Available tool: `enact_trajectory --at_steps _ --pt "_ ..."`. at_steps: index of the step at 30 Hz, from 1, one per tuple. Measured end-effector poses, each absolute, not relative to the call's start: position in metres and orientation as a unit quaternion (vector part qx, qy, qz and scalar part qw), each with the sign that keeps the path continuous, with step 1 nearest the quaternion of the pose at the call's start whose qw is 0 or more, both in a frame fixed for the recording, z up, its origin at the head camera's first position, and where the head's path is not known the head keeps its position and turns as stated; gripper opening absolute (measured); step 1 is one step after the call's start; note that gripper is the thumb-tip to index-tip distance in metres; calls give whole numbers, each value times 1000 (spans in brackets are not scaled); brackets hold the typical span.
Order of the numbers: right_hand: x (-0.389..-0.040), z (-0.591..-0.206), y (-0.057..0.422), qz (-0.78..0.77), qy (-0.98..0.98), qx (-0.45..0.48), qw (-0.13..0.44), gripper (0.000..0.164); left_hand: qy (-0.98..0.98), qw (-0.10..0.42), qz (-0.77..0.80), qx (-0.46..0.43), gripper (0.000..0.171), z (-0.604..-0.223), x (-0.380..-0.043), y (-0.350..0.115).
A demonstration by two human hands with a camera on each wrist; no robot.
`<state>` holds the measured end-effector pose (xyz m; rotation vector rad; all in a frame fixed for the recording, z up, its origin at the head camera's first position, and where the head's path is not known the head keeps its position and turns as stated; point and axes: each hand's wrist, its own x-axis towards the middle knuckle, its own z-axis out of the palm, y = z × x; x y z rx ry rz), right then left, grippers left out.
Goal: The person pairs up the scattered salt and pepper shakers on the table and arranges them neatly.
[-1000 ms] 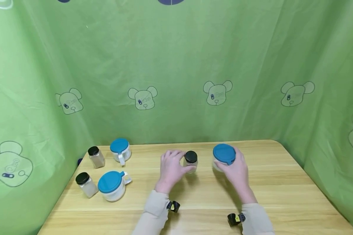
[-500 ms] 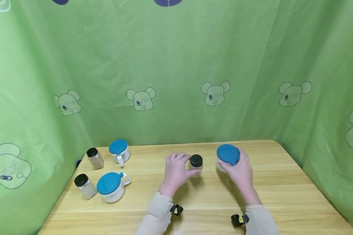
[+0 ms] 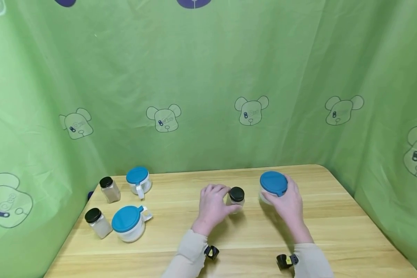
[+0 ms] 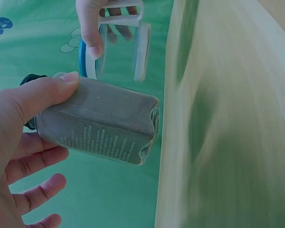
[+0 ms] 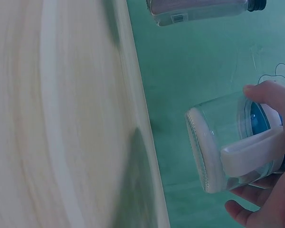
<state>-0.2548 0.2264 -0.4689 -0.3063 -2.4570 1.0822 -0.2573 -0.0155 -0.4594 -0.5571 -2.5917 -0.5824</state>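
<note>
Between thumb and fingers my left hand grips a square clear spice jar with a black cap and greyish contents. The jar's base faces the table, and its printed label shows in the left wrist view. To the right, my right hand holds a round glass seasoning pot by its upper part, thumb and fingers around the blue lid. A white handle sticks out from the pot, and a white layer lies at its bottom. Both containers are held above the table, with their shadows below.
At the left of the wooden table stand two more black-capped spice jars, a rear jar and a front jar. Beside them are two blue-lidded pots, a rear pot and a front pot. A green curtain surrounds the table.
Both hands have moved right with the spice jar and the seasoning pot in them, the left hand also slightly toward the person. The view has turned a little; the containers at left stay in place.
</note>
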Motion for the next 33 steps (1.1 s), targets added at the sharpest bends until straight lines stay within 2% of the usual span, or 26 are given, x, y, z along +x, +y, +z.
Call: enact_trajectory --at_steps 33 --pt "-237 -473 268 381 -890 -139 208 103 -930 200 -215 -219 66 -460 -258 30"
